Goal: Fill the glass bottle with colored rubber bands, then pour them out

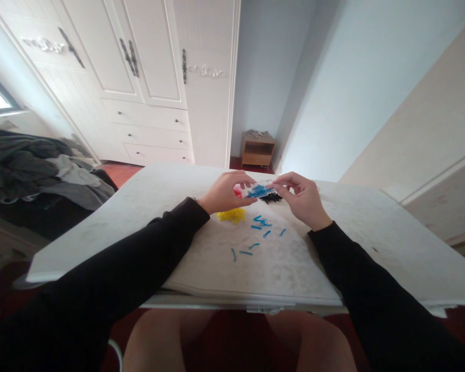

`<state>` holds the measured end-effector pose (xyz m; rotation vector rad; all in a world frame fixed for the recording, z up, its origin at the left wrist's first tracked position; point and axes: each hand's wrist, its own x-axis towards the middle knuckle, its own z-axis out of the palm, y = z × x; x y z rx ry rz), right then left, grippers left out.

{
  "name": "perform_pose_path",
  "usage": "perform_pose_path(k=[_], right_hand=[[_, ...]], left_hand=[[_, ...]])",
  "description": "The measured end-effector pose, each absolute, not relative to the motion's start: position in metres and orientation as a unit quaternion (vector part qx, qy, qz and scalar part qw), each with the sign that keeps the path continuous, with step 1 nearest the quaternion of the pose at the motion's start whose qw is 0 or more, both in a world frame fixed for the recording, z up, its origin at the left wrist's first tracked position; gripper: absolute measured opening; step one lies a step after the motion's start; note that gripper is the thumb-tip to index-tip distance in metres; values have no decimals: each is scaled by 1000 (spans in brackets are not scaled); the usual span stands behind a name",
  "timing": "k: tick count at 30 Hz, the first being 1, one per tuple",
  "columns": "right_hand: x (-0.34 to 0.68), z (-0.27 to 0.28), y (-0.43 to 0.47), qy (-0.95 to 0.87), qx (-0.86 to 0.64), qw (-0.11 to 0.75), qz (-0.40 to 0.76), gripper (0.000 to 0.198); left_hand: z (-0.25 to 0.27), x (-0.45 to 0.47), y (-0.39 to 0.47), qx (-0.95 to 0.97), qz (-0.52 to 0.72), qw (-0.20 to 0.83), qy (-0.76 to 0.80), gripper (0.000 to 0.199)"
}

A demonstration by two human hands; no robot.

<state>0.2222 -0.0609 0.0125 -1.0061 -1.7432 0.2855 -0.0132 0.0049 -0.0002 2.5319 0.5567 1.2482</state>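
Observation:
Between my two hands is a small clear plastic pack (260,190) with blue pieces in it; whether it is a bag or a box I cannot tell. My left hand (228,191) is closed on its left end, thumb below and fingers above. The fingertips of my right hand (301,200) pinch its right end. Just beyond lies a heap of small black pieces (272,198). A bit of red (237,191) shows behind my left fingers, mostly covered. Nearer me sits a yellow heap (231,215), and several thin blue strips (256,227) lie scattered on the table.
The white table (232,281) has a smudged top and a near edge just above my knees. Dark and grey clothes (39,170) are piled at the left. A white wardrobe (151,62) and a small wooden cabinet (258,150) stand beyond the table.

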Motion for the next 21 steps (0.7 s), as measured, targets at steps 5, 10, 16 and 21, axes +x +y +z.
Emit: perform_pose_path(k=[5,10,16,21], right_hand=[[219,16,-67,-703,-411,579,42,15],[222,16,-66,-711,-416,566,15,14],[220,12,-62,-741,-427,518,17,9],[220,10,-59,-771,-429,469,53,5]], left_hand=[[-2,-11,9,817,480,252,195,25],[-9,-6,20,716,500,466,141,39],[-7,-4,21,672,507,505,190,41],[-7,-5,17,684,505,477,222,37]])
